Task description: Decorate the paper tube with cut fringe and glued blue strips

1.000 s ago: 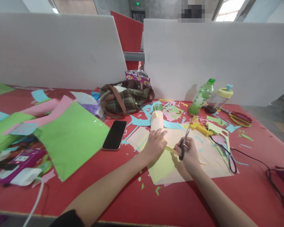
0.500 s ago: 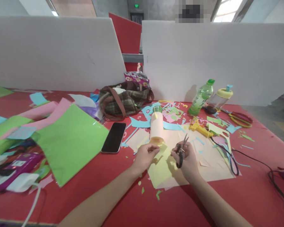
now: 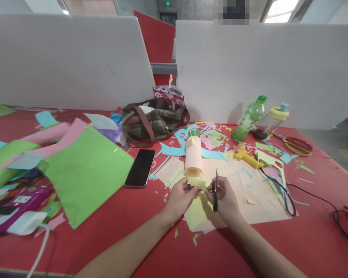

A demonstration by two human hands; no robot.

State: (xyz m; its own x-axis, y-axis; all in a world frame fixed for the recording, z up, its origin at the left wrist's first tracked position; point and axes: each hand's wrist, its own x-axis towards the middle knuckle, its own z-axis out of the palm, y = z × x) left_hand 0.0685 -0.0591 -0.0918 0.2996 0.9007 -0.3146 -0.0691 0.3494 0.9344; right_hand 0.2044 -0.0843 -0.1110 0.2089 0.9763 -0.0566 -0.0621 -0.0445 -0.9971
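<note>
My left hand (image 3: 181, 199) pinches a small piece of pale yellow paper (image 3: 197, 182) between thumb and fingers. Close by on the right, my right hand (image 3: 224, 199) has small black-handled scissors (image 3: 215, 193) in its grip, blades pointing up and away from me. Its thumb and fingertip meet at the paper's right end. Just beyond both hands lies a peach paper tube (image 3: 193, 154) with a green piece at its far end. Below the hands are a yellow sheet (image 3: 195, 216) and a larger peach sheet (image 3: 261, 210).
A black phone (image 3: 139, 168) and a green sheet (image 3: 87, 173) lie left. At right are a yellow glue gun (image 3: 248, 157) with its cord, a green bottle (image 3: 249, 119), a clear cup (image 3: 271, 122) and red-yellow handled scissors (image 3: 297, 146). Behind sits a plaid bag (image 3: 159, 123) among paper scraps.
My right hand has moved left, close to my left hand, and its fingertips have come to the yellow paper. The scissors have turned more upright. The view has shifted slightly.
</note>
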